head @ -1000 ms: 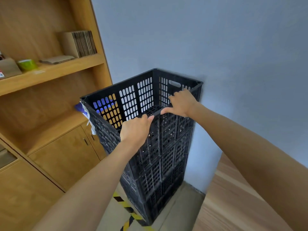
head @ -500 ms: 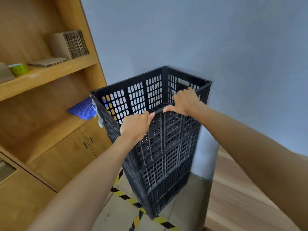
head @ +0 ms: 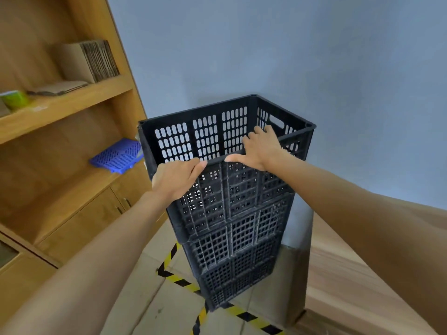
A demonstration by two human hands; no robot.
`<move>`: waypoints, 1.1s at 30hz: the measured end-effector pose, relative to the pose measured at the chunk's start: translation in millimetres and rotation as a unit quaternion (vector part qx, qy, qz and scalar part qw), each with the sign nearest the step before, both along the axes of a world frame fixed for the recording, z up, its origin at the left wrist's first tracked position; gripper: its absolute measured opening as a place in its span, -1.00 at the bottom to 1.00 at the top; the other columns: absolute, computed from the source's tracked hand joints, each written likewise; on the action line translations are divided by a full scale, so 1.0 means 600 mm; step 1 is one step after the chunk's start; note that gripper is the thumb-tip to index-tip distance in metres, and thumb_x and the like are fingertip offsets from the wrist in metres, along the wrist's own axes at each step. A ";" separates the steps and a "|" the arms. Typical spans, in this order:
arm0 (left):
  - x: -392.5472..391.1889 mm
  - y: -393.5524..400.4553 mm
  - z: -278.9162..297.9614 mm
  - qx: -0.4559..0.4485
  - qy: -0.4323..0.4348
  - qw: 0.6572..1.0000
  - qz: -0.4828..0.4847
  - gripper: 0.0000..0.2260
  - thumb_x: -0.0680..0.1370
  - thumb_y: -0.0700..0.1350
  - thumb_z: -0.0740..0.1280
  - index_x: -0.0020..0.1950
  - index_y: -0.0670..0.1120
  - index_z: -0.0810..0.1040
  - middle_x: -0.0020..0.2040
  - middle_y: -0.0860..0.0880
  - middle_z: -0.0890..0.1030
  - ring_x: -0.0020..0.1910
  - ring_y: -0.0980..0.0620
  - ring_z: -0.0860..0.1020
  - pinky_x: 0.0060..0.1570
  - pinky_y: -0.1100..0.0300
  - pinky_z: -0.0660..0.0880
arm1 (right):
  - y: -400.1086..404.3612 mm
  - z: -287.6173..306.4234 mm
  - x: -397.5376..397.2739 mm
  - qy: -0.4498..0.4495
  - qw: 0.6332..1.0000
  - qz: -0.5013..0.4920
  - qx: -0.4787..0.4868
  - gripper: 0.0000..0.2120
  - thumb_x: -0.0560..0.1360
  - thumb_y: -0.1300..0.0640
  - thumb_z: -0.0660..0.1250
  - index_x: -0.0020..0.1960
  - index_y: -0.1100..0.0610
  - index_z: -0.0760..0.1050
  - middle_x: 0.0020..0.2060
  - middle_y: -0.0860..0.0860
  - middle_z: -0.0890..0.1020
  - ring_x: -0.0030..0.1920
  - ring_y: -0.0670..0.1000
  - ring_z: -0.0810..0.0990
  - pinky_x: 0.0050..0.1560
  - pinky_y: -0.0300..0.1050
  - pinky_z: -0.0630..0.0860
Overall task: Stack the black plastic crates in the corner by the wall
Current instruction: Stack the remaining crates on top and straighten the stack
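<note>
A wooden shelf unit (head: 65,105) fills the left side, with a blue plastic piece (head: 115,155) lying on its lower ledge. Just right of it, the stack of black crates (head: 232,213) stands against the grey wall (head: 314,56). The left hand (head: 175,178) curls over the near rim of the top crate (head: 217,136); the right hand (head: 261,148) rests on that rim, thumb spread.

The floor (head: 154,303) was pale tile with black-and-yellow hazard tape (head: 180,281) crossing it. The stack of black crates (head: 239,240) stood right on it, in the corner by the wall, partly over the tape. Looked like a wooden platform (head: 343,286) butted up just beside it, hard to say.
</note>
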State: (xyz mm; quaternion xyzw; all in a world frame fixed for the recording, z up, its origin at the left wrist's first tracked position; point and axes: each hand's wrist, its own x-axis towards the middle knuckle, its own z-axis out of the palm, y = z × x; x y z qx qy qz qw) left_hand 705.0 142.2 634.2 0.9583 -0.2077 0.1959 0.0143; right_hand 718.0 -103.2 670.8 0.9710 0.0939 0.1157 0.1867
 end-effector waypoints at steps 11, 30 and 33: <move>0.000 -0.068 0.002 0.113 0.044 0.975 0.188 -0.75 0.64 -0.14 0.14 0.27 0.01 0.49 -0.54 0.03 0.29 -0.63 0.02 0.22 -0.46 0.17 0.22 | -0.138 -0.026 0.055 0.028 0.994 0.061 0.081 -0.01 0.34 -0.58 -0.36 0.22 0.06 0.50 -0.35 0.04 0.59 -0.29 0.07 0.57 -0.22 -0.02 0.44; 0.060 0.017 0.001 0.069 -0.046 0.990 0.116 -0.43 0.65 0.03 0.20 -0.55 -0.02 0.18 -0.67 0.07 0.07 -0.71 0.05 0.07 -0.57 0.29 0.08 | -0.055 -0.055 0.053 -0.076 0.987 0.010 0.139 -0.17 0.44 -0.51 -0.29 0.06 0.10 0.46 -0.57 -0.09 0.34 -0.51 0.02 0.37 -0.17 -0.02 0.41; 0.081 0.048 0.004 0.055 -0.050 0.992 0.101 -0.52 0.64 0.01 0.20 -0.48 -0.05 0.45 -0.64 0.08 0.04 -0.69 0.06 0.05 -0.56 0.32 0.00 | -0.023 -0.058 0.051 -0.080 0.986 -0.020 0.145 -0.12 0.43 -0.52 -0.30 0.15 0.11 0.46 -0.58 -0.10 0.30 -0.50 0.03 0.35 -0.21 -0.03 0.36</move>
